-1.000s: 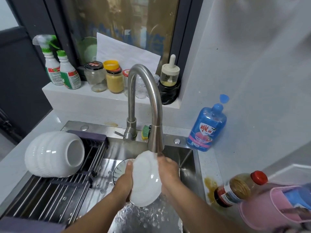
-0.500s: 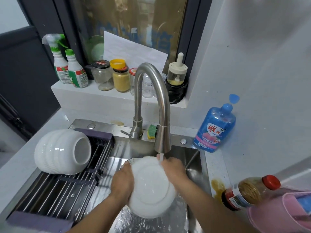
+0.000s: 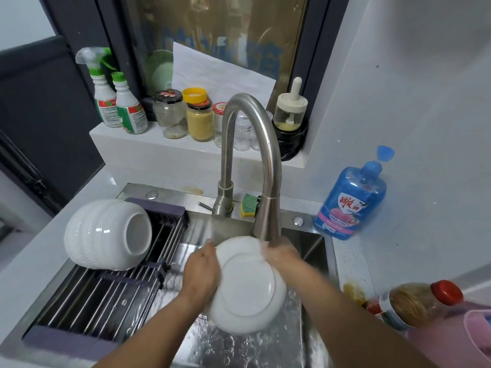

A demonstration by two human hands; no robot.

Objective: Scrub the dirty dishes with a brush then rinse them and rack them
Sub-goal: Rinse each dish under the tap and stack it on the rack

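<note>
A white plate (image 3: 247, 285) is held over the steel sink (image 3: 316, 251), its underside turned towards me. My left hand (image 3: 200, 272) grips its left rim. My right hand (image 3: 281, 252) holds the upper right rim, directly under the spout of the curved faucet (image 3: 265, 166), with water running over it. A stack of white bowls (image 3: 106, 235) lies on its side on the roll-up drying rack (image 3: 93, 296) across the sink's left half. No brush is visible.
A green-yellow sponge (image 3: 248, 208) sits behind the faucet. A blue soap bottle (image 3: 350, 203) stands on the right counter, a red-capped bottle (image 3: 417, 304) and a pink container (image 3: 457, 338) nearer me. Spray bottles (image 3: 117, 102) and jars (image 3: 196, 115) line the window ledge.
The plate has turned from edge-on to showing its underside to me and has sunk a little under the spout. Both hands kept hold of it.
</note>
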